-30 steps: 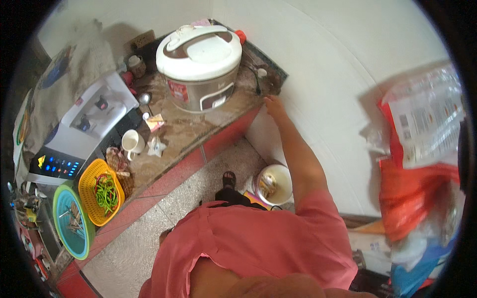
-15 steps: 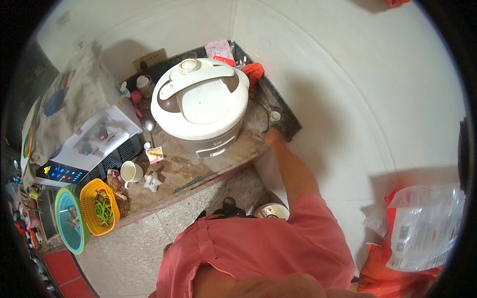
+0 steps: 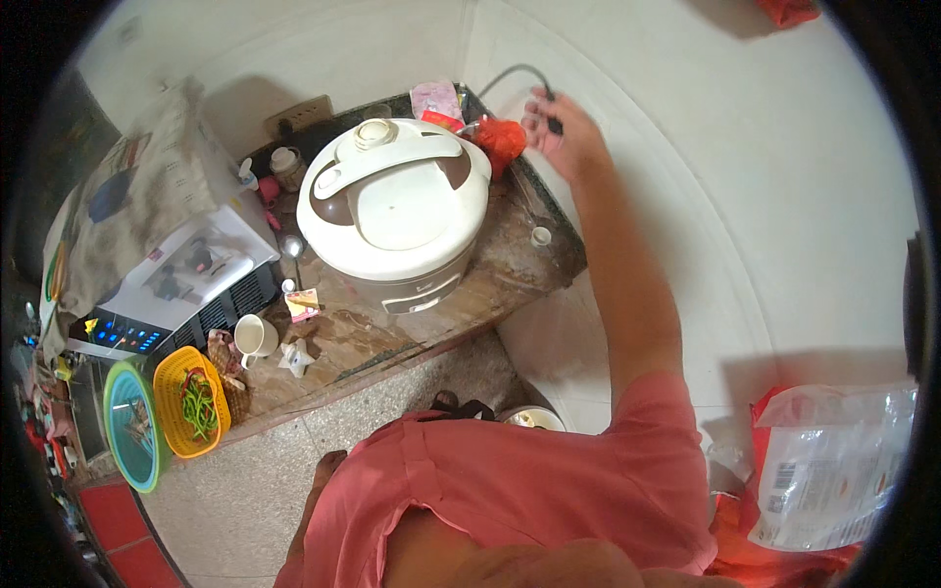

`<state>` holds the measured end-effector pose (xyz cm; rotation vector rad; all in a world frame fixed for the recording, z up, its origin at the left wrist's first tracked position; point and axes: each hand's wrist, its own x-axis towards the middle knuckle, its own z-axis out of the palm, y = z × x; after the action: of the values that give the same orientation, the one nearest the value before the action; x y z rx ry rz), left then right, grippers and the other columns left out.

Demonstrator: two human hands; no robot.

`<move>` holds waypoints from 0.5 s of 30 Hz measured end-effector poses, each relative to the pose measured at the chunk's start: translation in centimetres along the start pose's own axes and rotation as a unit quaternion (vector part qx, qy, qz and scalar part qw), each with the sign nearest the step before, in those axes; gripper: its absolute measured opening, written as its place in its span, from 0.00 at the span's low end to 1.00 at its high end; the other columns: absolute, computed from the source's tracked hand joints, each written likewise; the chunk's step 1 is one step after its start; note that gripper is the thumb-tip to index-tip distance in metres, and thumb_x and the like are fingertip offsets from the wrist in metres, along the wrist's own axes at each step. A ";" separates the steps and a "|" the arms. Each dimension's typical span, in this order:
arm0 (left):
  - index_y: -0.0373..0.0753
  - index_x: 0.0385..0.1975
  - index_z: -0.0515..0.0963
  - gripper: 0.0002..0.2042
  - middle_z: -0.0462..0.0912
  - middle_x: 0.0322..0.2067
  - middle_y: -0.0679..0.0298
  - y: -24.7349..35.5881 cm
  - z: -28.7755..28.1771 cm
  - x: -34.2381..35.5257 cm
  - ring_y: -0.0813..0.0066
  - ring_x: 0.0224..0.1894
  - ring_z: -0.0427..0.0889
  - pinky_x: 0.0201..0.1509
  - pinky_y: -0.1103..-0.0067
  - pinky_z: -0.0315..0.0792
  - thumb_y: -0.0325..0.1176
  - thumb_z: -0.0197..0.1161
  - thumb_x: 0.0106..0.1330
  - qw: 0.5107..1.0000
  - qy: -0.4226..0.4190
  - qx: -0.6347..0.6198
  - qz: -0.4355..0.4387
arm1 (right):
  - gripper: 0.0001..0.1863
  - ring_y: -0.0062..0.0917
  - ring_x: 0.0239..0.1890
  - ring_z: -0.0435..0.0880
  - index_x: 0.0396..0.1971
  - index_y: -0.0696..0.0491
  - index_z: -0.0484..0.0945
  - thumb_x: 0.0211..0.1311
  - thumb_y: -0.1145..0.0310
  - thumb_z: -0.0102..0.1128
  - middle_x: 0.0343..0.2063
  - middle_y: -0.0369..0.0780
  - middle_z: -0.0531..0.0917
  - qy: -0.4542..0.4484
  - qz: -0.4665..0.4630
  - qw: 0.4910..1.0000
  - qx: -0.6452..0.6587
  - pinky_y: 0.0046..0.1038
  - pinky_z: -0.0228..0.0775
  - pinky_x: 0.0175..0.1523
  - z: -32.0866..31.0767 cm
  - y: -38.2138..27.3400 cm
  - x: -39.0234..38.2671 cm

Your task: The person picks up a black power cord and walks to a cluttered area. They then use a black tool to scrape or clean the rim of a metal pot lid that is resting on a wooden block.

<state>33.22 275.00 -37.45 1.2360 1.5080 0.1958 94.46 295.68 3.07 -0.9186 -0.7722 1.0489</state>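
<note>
My right hand [image 3: 554, 127] is raised beside the wall, closed on a black plug [image 3: 554, 125] whose cord [image 3: 520, 69] arches up and back behind the white-lidded rice cooker [image 3: 392, 211]. An orange-red bag [image 3: 502, 139] lies between the cooker and this hand. Low at my left side, mostly behind my pink shirt, my left hand [image 3: 328, 463] hangs; its fingers are too small and hidden to judge.
On the counter [image 3: 412, 331] stand a cloth-covered appliance [image 3: 172, 274], a white mug [image 3: 255, 336], a yellow basket [image 3: 176, 421] of green peppers, a blue-green basin [image 3: 132, 421], spoon and small cup [image 3: 541, 235]. A wall socket [image 3: 299, 118] is behind; plastic bags [image 3: 823, 461] hang at right.
My right hand has risen from the counter's right end to above its back corner, lifting the black plug and cord. The view has also shifted, showing more of the wall behind.
</note>
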 end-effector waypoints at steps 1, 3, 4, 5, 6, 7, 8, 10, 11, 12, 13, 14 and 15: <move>0.34 0.38 0.75 0.16 0.78 0.32 0.60 0.6 0.0 0.0 0.72 0.36 0.75 0.41 0.81 0.69 0.40 0.54 0.57 0.999 -0.015 -0.033 0.000 | 0.16 0.24 0.30 0.73 0.43 0.56 0.65 0.53 0.72 0.49 0.31 0.40 0.73 -0.006 -0.027 1.000 -0.008 0.26 0.66 0.32 1.1 -1.6 0.6; 0.33 0.41 0.74 0.17 0.78 0.35 0.59 2.0 -0.1 0.1 0.73 0.37 0.75 0.42 0.82 0.68 0.39 0.54 0.57 0.994 -0.043 -0.101 0.001 | 0.18 0.24 0.28 0.73 0.45 0.57 0.64 0.52 0.72 0.50 0.30 0.40 0.74 -0.018 -0.085 0.996 -0.006 0.26 0.66 0.31 3.4 -4.4 0.8; 0.33 0.42 0.73 0.18 0.78 0.36 0.59 2.3 0.1 0.3 0.74 0.38 0.75 0.43 0.82 0.68 0.39 0.54 0.57 0.989 -0.057 -0.136 0.001 | 0.19 0.24 0.26 0.73 0.45 0.58 0.63 0.52 0.73 0.50 0.28 0.41 0.74 -0.022 -0.115 0.993 0.004 0.25 0.65 0.29 4.5 -5.6 0.8; 0.33 0.44 0.72 0.18 0.77 0.36 0.61 1.5 0.1 1.0 0.74 0.38 0.75 0.42 0.83 0.68 0.38 0.54 0.58 0.996 -0.052 -0.058 0.047 | 0.19 0.24 0.25 0.73 0.46 0.59 0.63 0.52 0.73 0.49 0.26 0.41 0.74 -0.026 -0.146 0.989 0.014 0.24 0.65 0.27 5.5 -6.7 0.8; 0.33 0.44 0.72 0.18 0.77 0.36 0.61 2.6 0.3 0.7 0.74 0.38 0.75 0.41 0.82 0.68 0.38 0.54 0.58 0.995 -0.068 -0.067 0.030 | 0.18 0.25 0.26 0.73 0.46 0.58 0.63 0.53 0.73 0.49 0.29 0.41 0.74 -0.041 -0.163 0.986 0.006 0.25 0.65 0.28 6.2 -7.5 1.0; 0.33 0.45 0.72 0.18 0.77 0.37 0.61 5.5 0.1 0.0 0.74 0.38 0.75 0.41 0.82 0.68 0.38 0.54 0.58 0.993 -0.089 -0.072 0.014 | 0.17 0.26 0.28 0.73 0.45 0.57 0.64 0.54 0.73 0.49 0.31 0.41 0.73 -0.049 -0.182 0.982 -0.004 0.26 0.66 0.30 6.3 -8.5 0.9; 0.33 0.45 0.71 0.18 0.77 0.38 0.61 8.5 -0.3 -1.1 0.73 0.38 0.75 0.40 0.81 0.68 0.38 0.54 0.58 0.991 -0.105 -0.077 -0.005 | 0.16 0.27 0.29 0.73 0.45 0.57 0.65 0.54 0.73 0.49 0.33 0.41 0.73 -0.060 -0.197 0.978 -0.009 0.28 0.67 0.32 6.7 -9.1 1.0; 0.35 0.46 0.71 0.19 0.77 0.37 0.62 15.6 -1.4 -3.4 0.74 0.37 0.75 0.39 0.80 0.68 0.39 0.54 0.59 0.989 -0.120 -0.033 0.081 | 0.18 0.25 0.26 0.73 0.46 0.56 0.63 0.54 0.72 0.49 0.31 0.41 0.73 -0.081 -0.220 0.972 -0.021 0.26 0.66 0.30 8.8 -10.1 0.3; 0.35 0.47 0.70 0.19 0.77 0.36 0.62 19.6 -2.0 -4.4 0.75 0.36 0.75 0.38 0.80 0.68 0.40 0.54 0.59 0.987 -0.116 -0.068 0.085 | 0.18 0.24 0.25 0.74 0.46 0.54 0.62 0.54 0.72 0.49 0.31 0.40 0.73 -0.108 -0.225 0.968 -0.024 0.25 0.66 0.29 9.7 -10.5 0.1; 0.36 0.47 0.70 0.19 0.77 0.35 0.62 23.7 -2.6 -5.0 0.75 0.35 0.75 0.37 0.80 0.68 0.40 0.54 0.60 0.984 -0.115 -0.103 0.092 | 0.19 0.24 0.24 0.74 0.47 0.51 0.61 0.54 0.71 0.50 0.30 0.39 0.73 -0.134 -0.232 0.963 -0.031 0.24 0.67 0.27 10.8 -11.0 -0.4; 0.35 0.47 0.70 0.19 0.77 0.34 0.63 27.8 -3.1 -5.7 0.75 0.35 0.75 0.36 0.81 0.68 0.41 0.54 0.60 0.974 -0.131 -0.121 0.141 | 0.18 0.23 0.24 0.74 0.46 0.53 0.62 0.54 0.72 0.49 0.28 0.38 0.73 -0.139 -0.254 0.957 -0.036 0.23 0.66 0.26 12.5 -11.1 -1.2; 0.35 0.47 0.69 0.19 0.77 0.33 0.63 32.2 -3.6 -6.2 0.75 0.34 0.75 0.36 0.81 0.68 0.41 0.54 0.60 0.961 -0.150 -0.133 0.189 | 0.18 0.23 0.23 0.74 0.46 0.53 0.62 0.54 0.73 0.49 0.28 0.38 0.73 -0.147 -0.262 0.954 -0.026 0.23 0.66 0.26 13.3 -11.3 -1.7; 0.35 0.48 0.68 0.21 0.77 0.34 0.63 36.1 -3.8 -6.2 0.76 0.35 0.75 0.35 0.82 0.68 0.42 0.54 0.60 0.935 -0.204 -0.167 0.237 | 0.18 0.23 0.22 0.73 0.46 0.53 0.62 0.54 0.74 0.48 0.27 0.38 0.73 -0.155 -0.270 0.950 -0.015 0.24 0.66 0.25 13.9 -11.5 -2.1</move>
<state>49.95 287.86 -7.29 1.2489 0.7636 0.4634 85.97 294.70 19.06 -0.5191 -1.2245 0.6978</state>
